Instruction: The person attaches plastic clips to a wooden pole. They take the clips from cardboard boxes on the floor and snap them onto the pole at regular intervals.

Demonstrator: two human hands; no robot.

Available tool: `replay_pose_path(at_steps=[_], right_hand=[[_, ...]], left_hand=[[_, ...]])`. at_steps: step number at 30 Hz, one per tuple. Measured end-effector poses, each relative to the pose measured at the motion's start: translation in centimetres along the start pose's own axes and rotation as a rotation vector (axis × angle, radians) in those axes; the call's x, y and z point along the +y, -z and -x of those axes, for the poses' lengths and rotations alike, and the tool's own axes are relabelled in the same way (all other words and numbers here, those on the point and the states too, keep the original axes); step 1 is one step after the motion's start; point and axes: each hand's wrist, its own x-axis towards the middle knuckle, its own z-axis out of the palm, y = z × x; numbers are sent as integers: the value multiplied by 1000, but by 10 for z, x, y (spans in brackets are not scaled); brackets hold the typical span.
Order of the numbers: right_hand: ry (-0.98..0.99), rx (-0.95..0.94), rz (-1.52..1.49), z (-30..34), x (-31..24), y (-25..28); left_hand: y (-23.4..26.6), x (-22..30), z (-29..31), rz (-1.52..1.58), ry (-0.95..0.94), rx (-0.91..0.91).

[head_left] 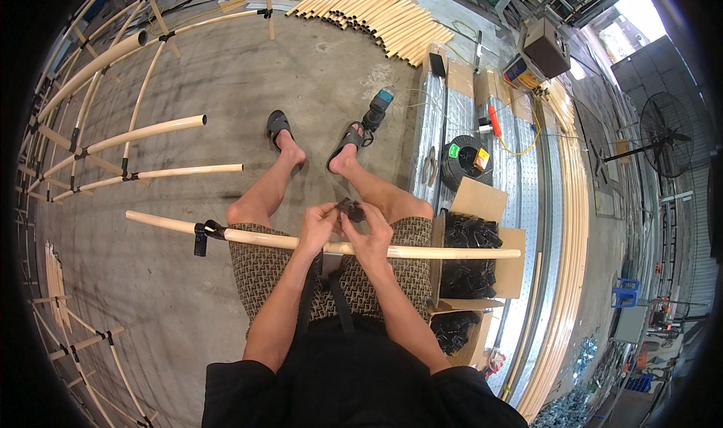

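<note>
Both of my hands meet above my lap, in front of a long cream-coloured pipe (444,253) that lies across my thighs. Between the fingertips of my left hand (318,228) and my right hand (367,236) is a small black pipe joint clamp (349,209), partly covered by the fingers. On the pipe, left of my knee, sits another black joint (202,236) with a short stub pointing down. An open cardboard box (510,266) by my right thigh holds many black joints (468,251) like it.
A cordless drill (374,113) stands on the floor by my right foot. Frames of cream pipes (169,123) fill the left side. Stacked pipes (376,13) lie ahead. At right are metal profiles, pliers (429,166), a black cable reel (461,173) and a fan (666,136).
</note>
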Motion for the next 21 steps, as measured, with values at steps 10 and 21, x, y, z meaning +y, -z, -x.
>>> replay_pose_path(at_steps=[10, 21], right_hand=[[-41, 178, 86, -19, 21, 56], [-388, 683, 593, 20, 125, 393]], left_hand=[[-6, 1, -1, -122, -33, -125], [18, 62, 46, -986, -177, -334]])
